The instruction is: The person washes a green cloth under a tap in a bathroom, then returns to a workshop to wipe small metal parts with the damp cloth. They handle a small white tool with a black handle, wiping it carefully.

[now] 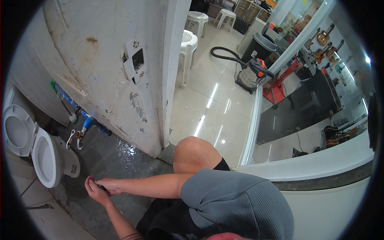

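Low over the wet grey floor, my two hands meet near the toilet. My left hand (96,193) is closed, its fingers curled toward the other hand. Against it rests my right hand (112,186), also closed, with its fingertips partly hidden. A small dark green thing (102,187) shows between them; its kind is too small to make out. Beyond the hands, a tap (74,139) sits on a blue pipe (87,123) along the wall. The white toilet (45,160) stands to the left with its lid raised.
A peeling white wall (108,80) with an open switch box (137,60) rises ahead. Past the doorway, a vacuum cleaner (253,75) and white stools (187,50) stand on shiny tiles. Water (130,150) glistens on the floor near my knee (196,154).
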Demonstrator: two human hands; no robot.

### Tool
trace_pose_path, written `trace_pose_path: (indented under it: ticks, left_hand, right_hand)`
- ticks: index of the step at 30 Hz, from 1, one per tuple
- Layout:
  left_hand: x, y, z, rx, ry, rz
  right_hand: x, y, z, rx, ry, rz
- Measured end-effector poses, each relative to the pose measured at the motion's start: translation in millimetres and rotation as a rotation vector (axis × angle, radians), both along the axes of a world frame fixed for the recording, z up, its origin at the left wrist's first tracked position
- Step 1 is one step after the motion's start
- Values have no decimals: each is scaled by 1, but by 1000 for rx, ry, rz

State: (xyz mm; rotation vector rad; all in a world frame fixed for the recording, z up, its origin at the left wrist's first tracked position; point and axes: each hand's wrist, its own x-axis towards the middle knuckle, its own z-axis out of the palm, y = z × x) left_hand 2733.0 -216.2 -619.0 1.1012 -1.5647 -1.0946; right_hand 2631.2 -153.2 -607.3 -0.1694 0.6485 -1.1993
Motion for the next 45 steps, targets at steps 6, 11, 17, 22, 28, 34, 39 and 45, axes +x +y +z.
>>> trace_pose_path:
  ticks: [6,11,17,22,28,34,39,45]
  left_hand:
    - [-20,5,-8,6,9,99]
    - [-75,87,44,-375,-95,-87]
    - [-40,15,31,-228,34,10]
    - [-64,71,55,-343,17,-108]
    - [-18,19,45,-344,-68,-47]
    - [-43,57,56,-418,-21,-139]
    - [-44,48,77,-144,371,-185]
    - [-42,38,96,303,722,-222]
  right_hand:
    - [-19,-27,-26,-42,85,-350]
    - [-44,-17,-30,-86,156,-427]
    - [-13,-11,-42,-211,159,-178]
    - [-24,-21,-54,-393,-172,-355]
    - [-21,10,40,-6,259,57]
    - [-34,1,5,-52,-136,-295]
    - [-35,-2,26,57,156,-128]
    - [-41,-9,37,32,-96,-250]
